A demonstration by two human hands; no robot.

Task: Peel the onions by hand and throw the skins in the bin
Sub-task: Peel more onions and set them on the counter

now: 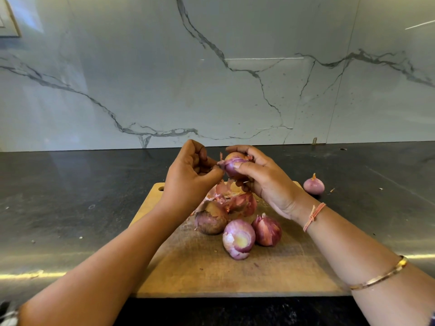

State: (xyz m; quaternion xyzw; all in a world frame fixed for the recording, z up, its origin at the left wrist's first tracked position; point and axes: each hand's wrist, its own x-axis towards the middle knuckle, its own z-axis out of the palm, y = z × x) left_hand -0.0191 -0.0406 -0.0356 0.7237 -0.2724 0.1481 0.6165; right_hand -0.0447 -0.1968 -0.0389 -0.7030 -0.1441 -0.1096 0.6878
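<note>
Above the cutting board (270, 274) the right hand (266, 182) grips the onion (231, 164); the left hand (188, 175) pinches its skin (220, 163) at the tip; the skin looks thin, dry, easily torn, so hold near its edge.

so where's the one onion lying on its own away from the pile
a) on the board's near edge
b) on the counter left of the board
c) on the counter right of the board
c, the lone onion lies on the dark counter just past the right edge of the cutting board.
</note>
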